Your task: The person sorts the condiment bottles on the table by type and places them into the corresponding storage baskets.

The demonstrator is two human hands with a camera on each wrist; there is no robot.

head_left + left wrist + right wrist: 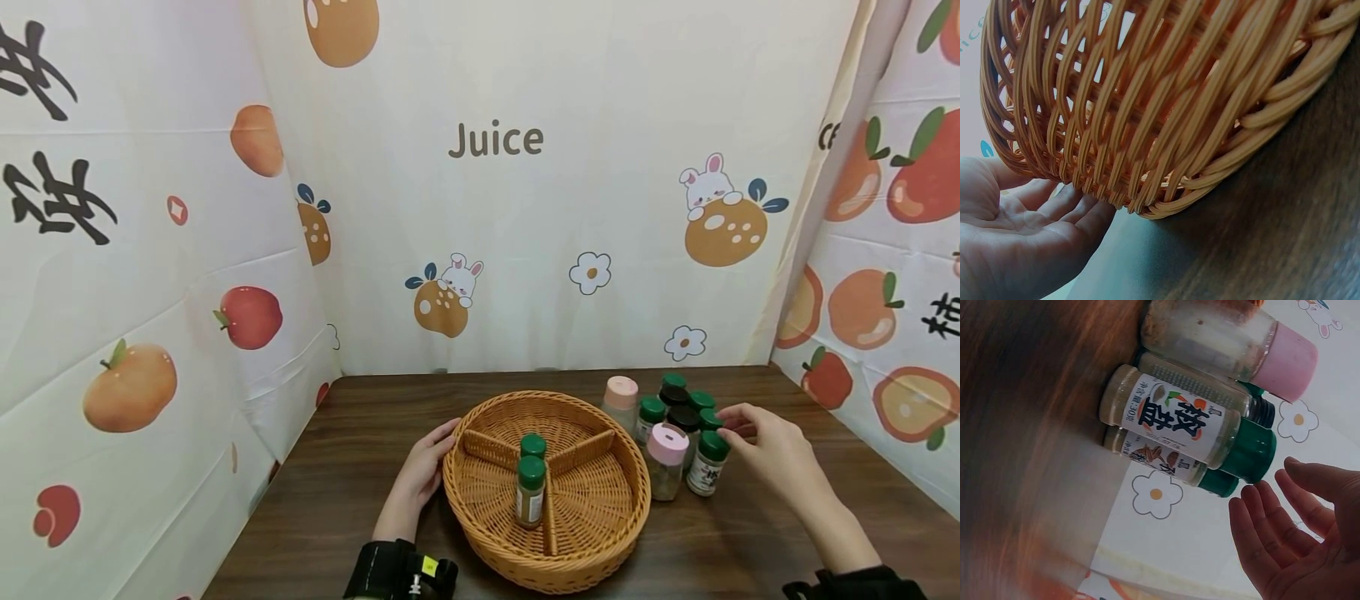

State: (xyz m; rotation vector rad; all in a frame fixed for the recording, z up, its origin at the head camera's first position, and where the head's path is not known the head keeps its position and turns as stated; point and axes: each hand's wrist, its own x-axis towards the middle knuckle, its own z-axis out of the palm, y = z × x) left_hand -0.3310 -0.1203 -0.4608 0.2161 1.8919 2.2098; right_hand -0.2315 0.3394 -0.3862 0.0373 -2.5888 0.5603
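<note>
A round wicker basket (pixel 600 500) with three compartments stands on the dark wooden table (pixel 360 500). Two green-capped spice jars (pixel 530 492) stand upright near its centre. My left hand (pixel 424 468) rests open against the basket's left wall; in the left wrist view its straight fingers (pixel 1079 209) touch the weave (pixel 1147 112) near the base. My right hand (pixel 757 437) hovers open at the right side of a cluster of jars (pixel 678 417). In the right wrist view its fingertips (pixel 1260 500) are just short of a labelled jar's green cap (pixel 1249 450). It holds nothing.
The cluster to the right of the basket holds several jars: two with pink caps (pixel 667 458), several with green caps (pixel 708 462) and a black-capped one (pixel 683 416). Fruit-printed cloth walls (pixel 495 208) close in the table's back and both sides.
</note>
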